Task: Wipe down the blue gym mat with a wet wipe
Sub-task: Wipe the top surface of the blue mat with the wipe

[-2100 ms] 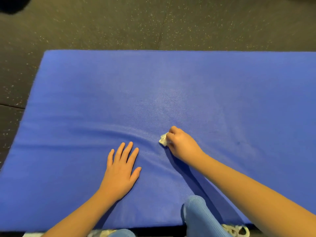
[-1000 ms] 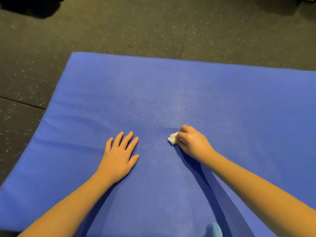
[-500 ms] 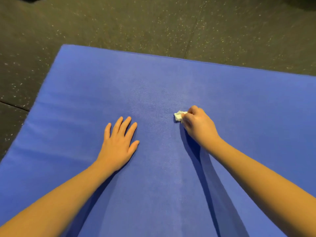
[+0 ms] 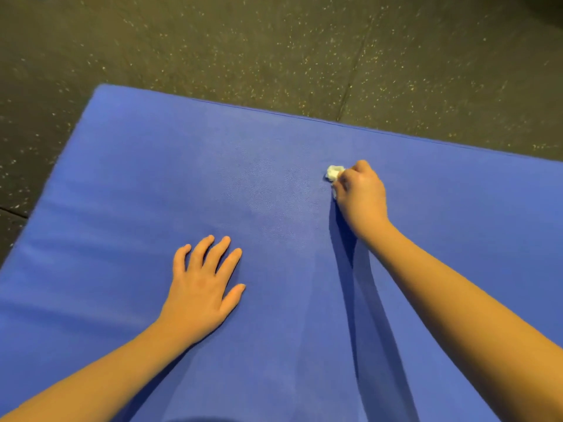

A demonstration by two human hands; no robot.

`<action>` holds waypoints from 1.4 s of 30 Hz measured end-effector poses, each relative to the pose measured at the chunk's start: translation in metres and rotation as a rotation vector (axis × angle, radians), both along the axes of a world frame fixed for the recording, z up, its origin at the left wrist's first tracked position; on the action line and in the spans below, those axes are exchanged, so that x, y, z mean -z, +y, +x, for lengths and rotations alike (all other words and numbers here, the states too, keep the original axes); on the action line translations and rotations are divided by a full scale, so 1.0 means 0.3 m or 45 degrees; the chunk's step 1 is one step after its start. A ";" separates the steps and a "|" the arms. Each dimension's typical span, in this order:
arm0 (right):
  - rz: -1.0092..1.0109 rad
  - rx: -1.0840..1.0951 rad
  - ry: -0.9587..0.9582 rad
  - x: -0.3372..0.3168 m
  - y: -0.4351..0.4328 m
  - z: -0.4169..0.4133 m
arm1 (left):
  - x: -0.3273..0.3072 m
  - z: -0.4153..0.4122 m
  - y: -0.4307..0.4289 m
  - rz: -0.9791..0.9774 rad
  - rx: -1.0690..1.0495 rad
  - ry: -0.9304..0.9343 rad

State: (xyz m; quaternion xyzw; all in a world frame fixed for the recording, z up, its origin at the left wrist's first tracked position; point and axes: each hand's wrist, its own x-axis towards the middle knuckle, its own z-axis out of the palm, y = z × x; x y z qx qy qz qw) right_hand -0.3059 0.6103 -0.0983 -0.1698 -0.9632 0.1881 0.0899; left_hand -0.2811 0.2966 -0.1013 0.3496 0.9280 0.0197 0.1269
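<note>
**Wiping Stroke, Far Centre of Mat**

The wet wipe (image 4: 333,173), bunched, is gripped in the curled right hand (image 4: 361,193) and pressed onto the blue gym mat (image 4: 137,184). The left hand (image 4: 204,287) is laid flat, fingers spread. Wiping is judged under way; adjacent unwiped areas are to be covered next.

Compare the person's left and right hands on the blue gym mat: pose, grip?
Left hand lies flat, fingers spread, holding nothing; right hand is curled, gripping a crumpled white wet wipe. Left hand sits nearer the person; right hand reaches farther toward the far edge. Both rest on the blue gym mat.
</note>
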 end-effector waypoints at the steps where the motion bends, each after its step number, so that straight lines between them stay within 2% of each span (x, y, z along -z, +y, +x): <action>1: -0.007 -0.097 0.012 0.005 -0.023 -0.005 | 0.004 -0.034 0.000 -0.002 0.013 0.008; 4: -0.016 -0.533 -0.087 -0.013 -0.037 0.012 | 0.009 -0.147 -0.004 -0.070 -0.020 0.022; 6: 0.048 -0.619 -0.178 -0.035 0.010 -0.040 | 0.019 -0.178 -0.005 -0.119 -0.004 0.010; 7: 0.122 -0.548 -0.196 -0.040 0.030 -0.080 | 0.021 -0.180 -0.005 -0.124 0.004 0.012; 9: 0.215 -0.196 -0.221 -0.033 0.065 -0.175 | 0.023 -0.173 -0.003 -0.127 0.010 0.009; 11: 0.178 0.093 -0.227 -0.027 0.056 -0.241 | 0.023 -0.173 -0.003 -0.142 0.008 0.009; 12: 0.139 0.111 -0.201 -0.027 0.028 -0.255 | 0.022 -0.176 -0.004 -0.146 0.010 0.010; 13: 0.084 0.038 -0.170 -0.023 -0.006 -0.256 | 0.024 -0.180 -0.005 -0.146 0.017 0.010; 15: 0.008 -0.312 -0.160 -0.021 -0.063 -0.223 | 0.026 -0.177 -0.006 -0.142 0.021 -0.002; 17: 0.055 -0.532 -0.211 -0.042 -0.049 -0.211 | 0.023 -0.177 -0.007 -0.139 0.019 0.002; 18: 0.121 -0.507 -0.221 -0.051 -0.017 -0.230 | 0.023 -0.178 -0.008 -0.138 0.027 0.000; 20: 0.233 -0.251 -0.233 -0.053 0.051 -0.283 | 0.021 -0.179 -0.015 -0.130 0.042 -0.010; 22: 0.183 0.115 -0.242 -0.048 0.083 -0.335 | 0.015 -0.179 -0.021 -0.125 0.057 -0.020; 24: 0.079 0.211 -0.263 -0.051 0.016 -0.363 | 0.008 -0.185 -0.026 -0.123 0.074 -0.023; 28: 0.042 -0.384 -0.326 -0.075 -0.138 -0.349 | -0.004 -0.197 -0.040 -0.096 0.103 -0.030; 29: 0.066 -0.456 -0.330 -0.081 -0.133 -0.353 | -0.008 -0.200 -0.043 -0.096 0.111 -0.032; 31: 0.112 -0.310 -0.288 -0.082 -0.084 -0.392 | -0.014 -0.207 -0.046 -0.093 0.129 -0.037; 34: 0.048 0.162 -0.238 -0.061 -0.062 -0.437 | -0.021 -0.212 -0.055 -0.082 0.144 -0.053; 35: 0.014 0.161 -0.195 -0.057 -0.095 -0.431 | -0.024 -0.215 -0.060 -0.078 0.154 -0.059; 36: -0.011 0.044 -0.155 -0.051 -0.139 -0.414 | -0.026 -0.218 -0.064 -0.074 0.171 -0.064; 39: -0.016 -0.618 -0.068 -0.034 -0.238 -0.295 | -0.028 -0.231 -0.082 -0.078 0.236 -0.060; 40: 0.021 -0.764 -0.073 -0.032 -0.227 -0.275 | -0.028 -0.235 -0.086 -0.077 0.252 -0.051; 41: 0.069 -0.802 -0.083 -0.029 -0.198 -0.278 | -0.026 -0.238 -0.087 -0.074 0.261 -0.042; 42: 0.119 -0.721 -0.087 -0.022 -0.166 -0.296 | -0.025 -0.239 -0.087 -0.074 0.262 -0.034</action>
